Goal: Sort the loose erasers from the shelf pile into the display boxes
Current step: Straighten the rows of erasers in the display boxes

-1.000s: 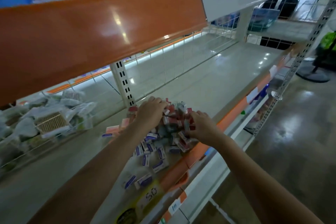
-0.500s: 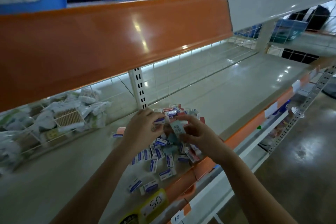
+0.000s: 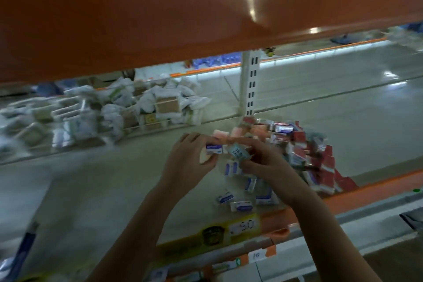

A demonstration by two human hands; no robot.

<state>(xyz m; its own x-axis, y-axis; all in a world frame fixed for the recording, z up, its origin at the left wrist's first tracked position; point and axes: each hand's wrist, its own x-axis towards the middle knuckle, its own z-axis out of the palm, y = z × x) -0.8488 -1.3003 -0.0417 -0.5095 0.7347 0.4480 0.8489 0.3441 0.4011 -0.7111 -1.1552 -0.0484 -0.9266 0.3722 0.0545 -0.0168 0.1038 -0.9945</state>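
Most of the erasers (image 3: 304, 158) are still piled on the shelf (image 3: 114, 185) with no display boxes showing, so I'm barely started, my left hand (image 3: 190, 162) pinching a blue-label eraser (image 3: 214, 148), my right hand (image 3: 265, 165) gripping a teal one (image 3: 238, 152).

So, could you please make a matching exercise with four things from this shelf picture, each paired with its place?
Things:
1. blue-labelled eraser
2. pale teal eraser
3. red and white erasers
4. white packets

Places:
A. heaped behind the wire divider, at the left
B. between the left hand's fingers
C. piled on the shelf, right of both hands
D. between the right hand's fingers

Pairs: 1-B, 2-D, 3-C, 4-A
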